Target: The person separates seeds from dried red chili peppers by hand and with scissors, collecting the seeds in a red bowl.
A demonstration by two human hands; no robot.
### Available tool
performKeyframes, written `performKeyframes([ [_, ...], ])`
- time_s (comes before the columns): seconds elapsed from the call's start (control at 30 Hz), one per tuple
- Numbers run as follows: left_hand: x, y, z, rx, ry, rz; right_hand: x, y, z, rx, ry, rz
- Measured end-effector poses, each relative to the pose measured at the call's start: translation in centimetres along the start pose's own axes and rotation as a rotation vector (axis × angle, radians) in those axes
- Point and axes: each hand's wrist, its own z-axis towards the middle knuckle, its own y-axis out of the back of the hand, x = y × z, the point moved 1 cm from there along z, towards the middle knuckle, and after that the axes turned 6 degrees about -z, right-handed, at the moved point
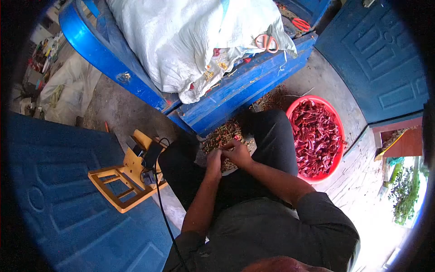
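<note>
My left hand (214,161) and my right hand (239,154) meet between my knees, fingers closed and pressed together. Whatever they hold, if anything, is too small or hidden to name. Below them lies a heap of pepper stems and bits (225,134), partly covered by the hands. Dried red chili peppers (316,136) fill a round red basin (341,131) beside my right knee.
Ahead, a white woven sack (176,36) lies on a blue wooden bench (244,93). Scissors (267,43) rest on the sack's edge, and red-handled scissors (301,24) lie behind. At left stand a wooden chair-like frame (122,186) with a black cable (163,211), and a blue door (68,190).
</note>
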Motion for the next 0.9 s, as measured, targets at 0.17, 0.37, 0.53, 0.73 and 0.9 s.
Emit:
performKeyframes([
  [0.17,-1.5,-0.6,-1.8,0.077,-0.073,-0.051,-1.9,-0.9,0.0,0.126,-0.269,0.401],
  [0.37,-3.0,-0.7,-2.8,0.096,0.023,-0.108,2.1,1.5,-1.2,0.254,-0.39,0.808],
  [0.53,-1.1,0.2,-1.2,0.132,-0.015,-0.094,0.1,0.5,-0.6,0.211,-0.348,0.617],
  [0.73,-0.3,0.4,0.3,0.137,-0.014,-0.069,0.5,0.5,0.1,0.117,-0.322,0.53],
  [0.9,-1.1,-0.2,-0.3,0.132,-0.047,-0.048,0.5,0.8,1.2,0.14,-0.353,0.603],
])
